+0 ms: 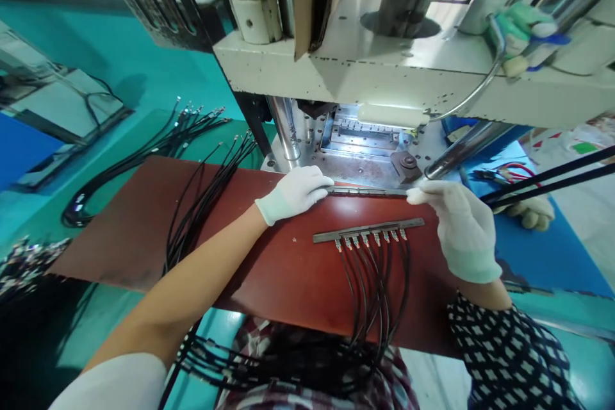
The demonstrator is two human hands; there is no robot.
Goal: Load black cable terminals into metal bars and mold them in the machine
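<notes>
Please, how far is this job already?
Looks done: one metal bar already carries a row of cables. In hand: the left hand and right hand hold a second bar by its ends. Perhaps remaining: the bundle of cables lying loose on the red board.

The worktop is a flat, reddish-brown board with a smooth surface that catches a soft glare near its far edge. A dark metal bar lies on its right half, slightly slanted, with a row of small metal connectors along its near side. From these, thin black cables run across the board and over the near edge. Further left, a thick bundle of black cables lies across the board, its tips reaching past the far edge. A small pale speck shows between them.
</notes>
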